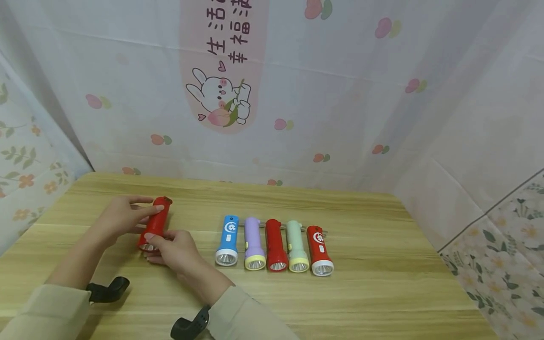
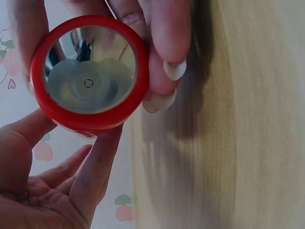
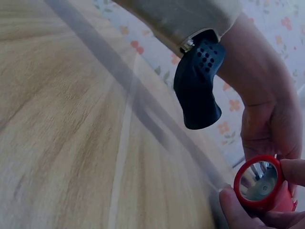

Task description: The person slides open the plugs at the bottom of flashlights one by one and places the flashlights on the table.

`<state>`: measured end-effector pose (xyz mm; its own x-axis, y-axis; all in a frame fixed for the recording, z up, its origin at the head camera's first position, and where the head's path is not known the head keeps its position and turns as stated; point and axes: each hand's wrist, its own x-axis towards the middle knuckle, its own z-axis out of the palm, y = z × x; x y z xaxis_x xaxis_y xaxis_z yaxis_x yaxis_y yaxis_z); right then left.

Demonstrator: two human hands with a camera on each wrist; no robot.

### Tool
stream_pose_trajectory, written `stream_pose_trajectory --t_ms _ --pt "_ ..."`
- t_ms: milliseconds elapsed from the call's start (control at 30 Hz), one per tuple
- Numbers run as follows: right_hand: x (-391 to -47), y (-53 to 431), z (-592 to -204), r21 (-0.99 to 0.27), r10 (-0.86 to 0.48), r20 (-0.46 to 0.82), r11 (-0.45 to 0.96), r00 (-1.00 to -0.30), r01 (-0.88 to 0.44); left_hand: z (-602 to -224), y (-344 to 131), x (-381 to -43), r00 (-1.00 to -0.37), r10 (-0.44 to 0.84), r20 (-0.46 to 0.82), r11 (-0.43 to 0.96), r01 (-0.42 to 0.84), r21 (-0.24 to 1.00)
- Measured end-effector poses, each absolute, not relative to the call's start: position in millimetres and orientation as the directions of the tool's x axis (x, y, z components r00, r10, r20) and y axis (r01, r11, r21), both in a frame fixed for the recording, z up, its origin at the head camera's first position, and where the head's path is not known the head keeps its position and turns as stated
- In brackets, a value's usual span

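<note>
Both hands hold a red flashlight [image 1: 157, 221] over the left part of the table. My left hand [image 1: 123, 218] grips its body near the tail end, thumb across the top. At the lens end, my right hand [image 1: 180, 250] pinches the head between thumb and fingers. In the left wrist view the round reflector [image 2: 90, 98] with its red rim faces the camera. The right wrist view shows the same lens [image 3: 259, 183] with right-hand fingers around the rim. To the right lie a blue flashlight [image 1: 229, 238], a purple one [image 1: 254, 243] and a plain red one [image 1: 276, 245].
Continuing that row are a pale green flashlight [image 1: 296, 245] and a red one with a white emblem [image 1: 319, 250]. Their lenses face the front edge. A thin rod [image 1: 303, 227] shows behind the row. A printed curtain [image 1: 340, 94] hangs behind the wooden table [image 1: 382, 293].
</note>
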<state>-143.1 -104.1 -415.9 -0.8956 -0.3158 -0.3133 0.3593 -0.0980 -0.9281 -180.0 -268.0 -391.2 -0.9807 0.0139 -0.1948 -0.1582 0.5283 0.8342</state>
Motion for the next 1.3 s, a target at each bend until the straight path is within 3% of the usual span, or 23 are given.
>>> stream_pose_trajectory --t_ms 300,733,1033,1300 --pt "-141 -94 -402 -0.932 -0.348 -0.289 -0.108 -0.892 0.345 -384 -267 -179 -0.977 0.012 -0.212 0.492 -0.179 0.852" --pt "-135 -49 -379 -0.979 -0.453 -0.197 0.045 -0.870 0.199 -367 -245 -178 -0.955 0.168 -0.244 0.471 -0.140 0.871" --pt "-135 7 -360 -0.990 -0.588 -0.140 0.078 -0.797 0.117 -343 -204 -170 -0.971 0.190 -0.146 0.433 -0.050 0.900" --pt "-128 51 -346 -0.973 -0.523 -0.113 0.229 -0.845 -0.012 -320 -157 -156 -0.985 0.163 -0.061 0.384 0.006 0.923"
